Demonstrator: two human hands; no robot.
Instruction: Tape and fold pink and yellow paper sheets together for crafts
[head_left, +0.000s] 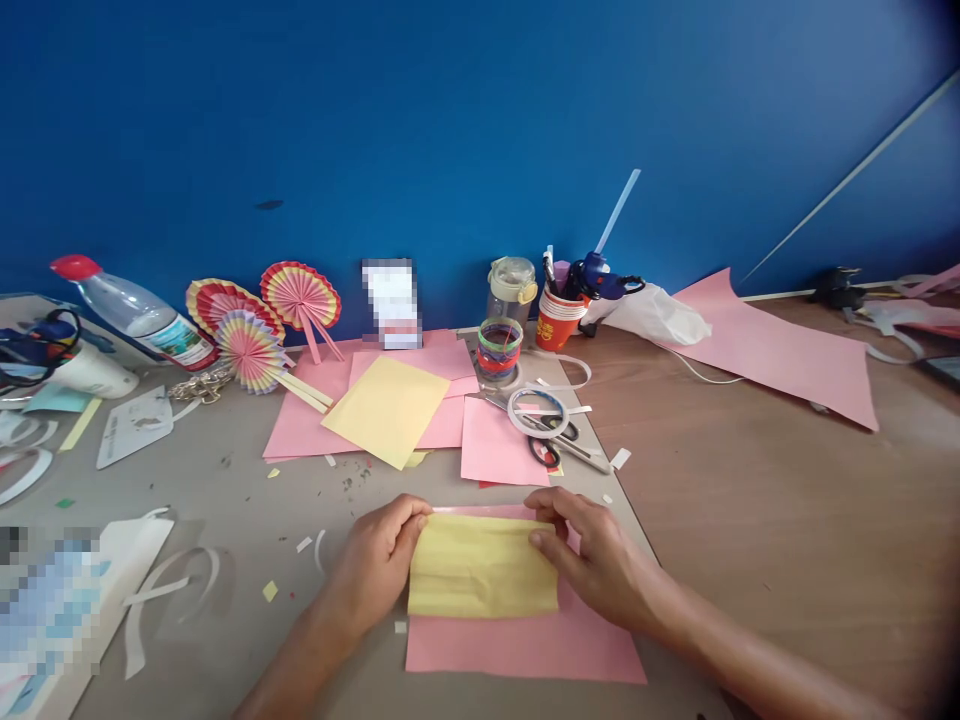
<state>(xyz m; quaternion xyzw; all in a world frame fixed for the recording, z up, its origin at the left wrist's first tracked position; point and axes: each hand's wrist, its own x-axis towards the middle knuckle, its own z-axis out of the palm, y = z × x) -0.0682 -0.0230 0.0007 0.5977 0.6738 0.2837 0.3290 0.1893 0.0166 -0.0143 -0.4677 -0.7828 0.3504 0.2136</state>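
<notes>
A creased yellow paper (484,570) lies over a larger pink sheet (525,648) at the front of the table. My left hand (386,550) pinches the yellow paper at its upper left corner. At the upper right corner, my right hand (581,535) grips the same paper between thumb and fingers. A strip of pink shows along the top, between the two hands. Just beyond lie a small pink sheet (495,455), scissors (544,452) and a roll of tape (538,413).
Pleated paper fans (300,300), a plastic bottle (146,315) and a phone (394,305) stand at the back. A yellow square (390,410) rests on pink sheets. Rightward are a clear jar (510,290), a red paper cup (559,320) with tools, and a large pink sheet (780,345).
</notes>
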